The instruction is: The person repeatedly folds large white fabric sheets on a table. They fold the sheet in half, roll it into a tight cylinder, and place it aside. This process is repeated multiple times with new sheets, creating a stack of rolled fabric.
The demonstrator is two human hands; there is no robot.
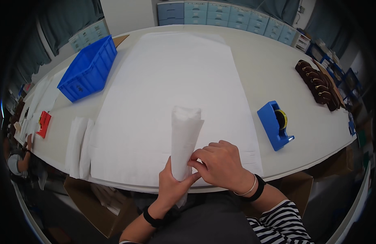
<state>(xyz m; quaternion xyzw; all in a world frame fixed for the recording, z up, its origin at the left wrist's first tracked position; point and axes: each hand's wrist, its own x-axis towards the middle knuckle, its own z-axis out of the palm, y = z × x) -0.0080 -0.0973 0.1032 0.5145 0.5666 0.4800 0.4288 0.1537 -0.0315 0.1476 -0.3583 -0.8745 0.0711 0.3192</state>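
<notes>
Risk first: the loose outer flap on the white foam-wrapped roll is, in my judgement, the weak point; if my right hand lets go of that edge before it is fixed, the wrap may spring open and unwind across the white foam sheet beneath it. A second risk is slippage: my left hand grips only the near end, so the far end could tip sideways or the contents could slide out of the open top. My left fingers are closed around the lower end of the roll, thumb up along its side; my right fingers are curled and pinching the wrap edge at its right side. The roll sits at the near edge of the table, upright in the picture, its far end lying over the sheet. It looks soft, white and tubular, slightly crumpled at the far end, with one corner of the flap jutting right. The blue tape dispenser stands well apart to my right.
</notes>
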